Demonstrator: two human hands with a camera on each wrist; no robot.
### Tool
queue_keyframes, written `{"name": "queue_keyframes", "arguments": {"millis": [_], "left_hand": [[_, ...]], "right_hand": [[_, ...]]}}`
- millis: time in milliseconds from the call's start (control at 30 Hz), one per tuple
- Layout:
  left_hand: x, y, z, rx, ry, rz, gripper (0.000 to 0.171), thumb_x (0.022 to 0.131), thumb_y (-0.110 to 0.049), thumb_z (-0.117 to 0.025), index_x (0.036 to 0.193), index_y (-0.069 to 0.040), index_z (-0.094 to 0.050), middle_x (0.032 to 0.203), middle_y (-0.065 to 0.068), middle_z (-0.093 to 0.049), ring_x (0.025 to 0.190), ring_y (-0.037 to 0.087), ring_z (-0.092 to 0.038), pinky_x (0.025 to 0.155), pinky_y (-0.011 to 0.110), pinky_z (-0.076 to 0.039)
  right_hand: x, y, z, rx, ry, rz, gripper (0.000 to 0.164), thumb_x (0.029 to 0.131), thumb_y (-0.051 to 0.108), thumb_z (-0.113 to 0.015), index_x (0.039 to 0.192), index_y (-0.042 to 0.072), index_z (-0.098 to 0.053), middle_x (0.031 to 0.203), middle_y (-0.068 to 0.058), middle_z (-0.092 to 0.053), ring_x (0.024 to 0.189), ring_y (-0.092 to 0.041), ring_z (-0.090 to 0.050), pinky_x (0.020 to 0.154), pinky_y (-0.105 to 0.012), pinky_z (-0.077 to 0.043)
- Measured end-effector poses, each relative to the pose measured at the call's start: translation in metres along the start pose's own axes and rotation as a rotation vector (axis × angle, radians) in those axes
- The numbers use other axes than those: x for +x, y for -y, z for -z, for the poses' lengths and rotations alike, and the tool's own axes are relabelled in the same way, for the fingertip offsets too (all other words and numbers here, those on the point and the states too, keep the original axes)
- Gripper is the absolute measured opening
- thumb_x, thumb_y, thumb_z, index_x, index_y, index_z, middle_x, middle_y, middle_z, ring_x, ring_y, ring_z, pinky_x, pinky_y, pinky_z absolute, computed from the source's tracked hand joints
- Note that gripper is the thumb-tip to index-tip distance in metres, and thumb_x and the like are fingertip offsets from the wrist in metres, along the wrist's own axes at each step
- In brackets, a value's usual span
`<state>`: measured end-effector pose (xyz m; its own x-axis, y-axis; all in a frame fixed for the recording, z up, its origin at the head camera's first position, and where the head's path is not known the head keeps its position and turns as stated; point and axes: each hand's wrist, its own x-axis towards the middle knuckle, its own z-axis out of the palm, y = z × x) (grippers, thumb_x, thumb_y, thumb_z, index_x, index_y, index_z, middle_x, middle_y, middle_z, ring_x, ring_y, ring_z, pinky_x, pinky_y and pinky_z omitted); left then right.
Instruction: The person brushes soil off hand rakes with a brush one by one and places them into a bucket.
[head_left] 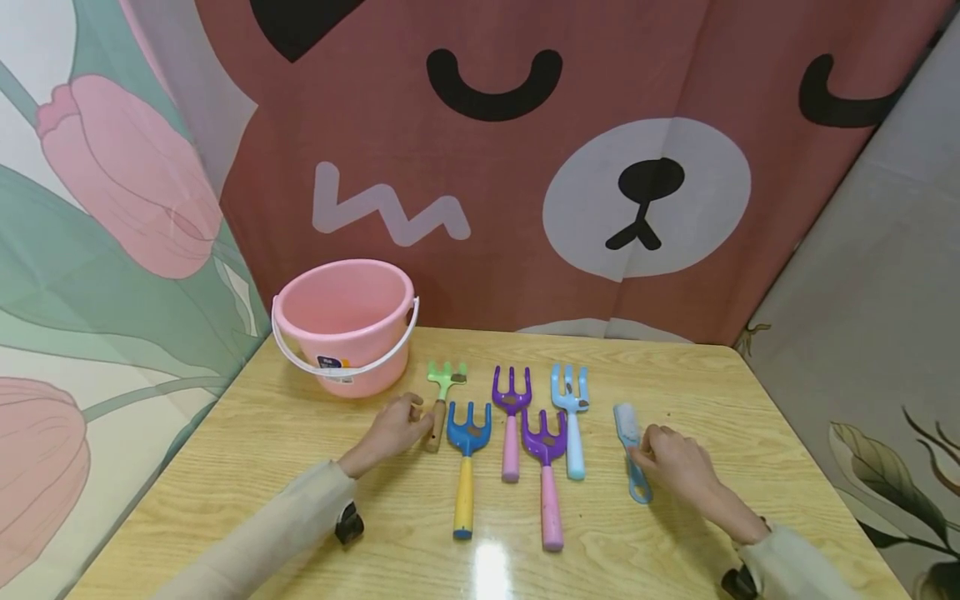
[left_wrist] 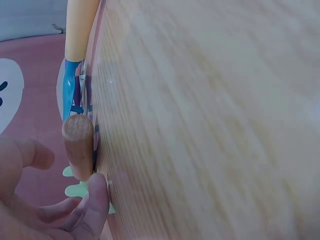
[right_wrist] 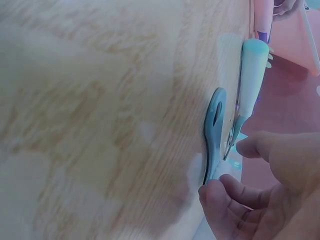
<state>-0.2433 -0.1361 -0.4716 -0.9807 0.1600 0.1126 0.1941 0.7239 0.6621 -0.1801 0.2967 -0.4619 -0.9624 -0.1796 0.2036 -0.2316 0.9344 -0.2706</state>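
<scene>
My left hand (head_left: pixel 393 427) is beside the wooden handle of a small green hand fork (head_left: pixel 438 417). In the left wrist view the thumb stands apart from that handle (left_wrist: pixel 79 147), and the fingertips are near its other side; contact is unclear. My right hand (head_left: pixel 678 465) is over the right side of a small blue brush (head_left: pixel 638 483) with a pale head. The right wrist view shows its handle (right_wrist: pixel 214 135) with a hole at the end. There the right thumb is clear of the brush while the fingertips lie close to it, partly hiding its head.
Between the hands lie a blue fork with a yellow handle (head_left: pixel 464 492), two purple forks with pink handles (head_left: pixel 511 446) (head_left: pixel 551 508), and a light blue fork (head_left: pixel 574 442). A pink bucket (head_left: pixel 367 358) with a white handle stands at the table's back left. Printed curtains (head_left: pixel 525 292) hang behind.
</scene>
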Motion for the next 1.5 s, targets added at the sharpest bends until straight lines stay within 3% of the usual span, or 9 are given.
{"name": "queue_keyframes", "arguments": {"millis": [300,633,1100,1333,1500], "left_hand": [[0.0018,-0.0036,0.0001,0.003,0.022,0.052,0.039,0.092,-0.019,-0.066,0.118,0.009,-0.06,0.091,0.01,-0.061,0.084,0.025,-0.058,0.081,0.044,-0.05],[0.0032,-0.0035,-0.0038,-0.017,0.04,0.06,0.04,0.093,-0.02,-0.066,0.118,0.01,-0.059,0.09,0.009,-0.061,0.079,0.022,-0.058,0.075,0.039,-0.051],[0.0059,-0.0064,-0.0045,-0.063,0.08,0.121,0.048,0.096,-0.027,-0.064,0.125,0.01,-0.056,0.091,0.007,-0.059,0.047,0.013,-0.057,0.052,0.027,-0.049],[0.0065,-0.0058,-0.0048,-0.065,0.092,0.093,0.045,0.096,-0.024,-0.064,0.122,0.012,-0.056,0.083,0.005,-0.06,0.047,0.013,-0.058,0.048,0.027,-0.05],[0.0062,-0.0067,-0.0046,-0.052,0.094,0.051,0.039,0.096,-0.022,-0.065,0.115,0.011,-0.06,0.075,0.002,-0.059,0.051,0.012,-0.057,0.059,0.03,-0.053]], "right_hand": [[-0.0002,0.0006,-0.0031,-0.02,0.013,0.009,0.031,0.09,0.023,-0.073,0.071,0.012,-0.05,0.062,0.002,-0.043,0.048,-0.013,-0.039,0.041,-0.027,-0.032],[-0.0016,0.0011,-0.0024,-0.03,0.037,-0.02,0.034,0.09,0.027,-0.072,0.07,0.011,-0.05,0.059,0.002,-0.043,0.045,-0.013,-0.038,0.039,-0.026,-0.031],[0.0,0.0002,-0.0051,-0.038,0.092,-0.032,0.04,0.091,0.031,-0.071,0.066,0.013,-0.046,0.055,0.001,-0.041,0.044,-0.012,-0.035,0.04,-0.024,-0.027],[0.0004,0.0007,-0.005,-0.047,0.104,-0.028,0.044,0.091,0.03,-0.071,0.062,0.014,-0.043,0.051,0.003,-0.037,0.044,-0.01,-0.028,0.041,-0.022,-0.022],[0.0012,0.0032,-0.0038,-0.041,0.135,-0.047,0.048,0.092,0.032,-0.07,0.058,0.015,-0.042,0.05,0.005,-0.032,0.046,-0.008,-0.021,0.042,-0.021,-0.018]]}}
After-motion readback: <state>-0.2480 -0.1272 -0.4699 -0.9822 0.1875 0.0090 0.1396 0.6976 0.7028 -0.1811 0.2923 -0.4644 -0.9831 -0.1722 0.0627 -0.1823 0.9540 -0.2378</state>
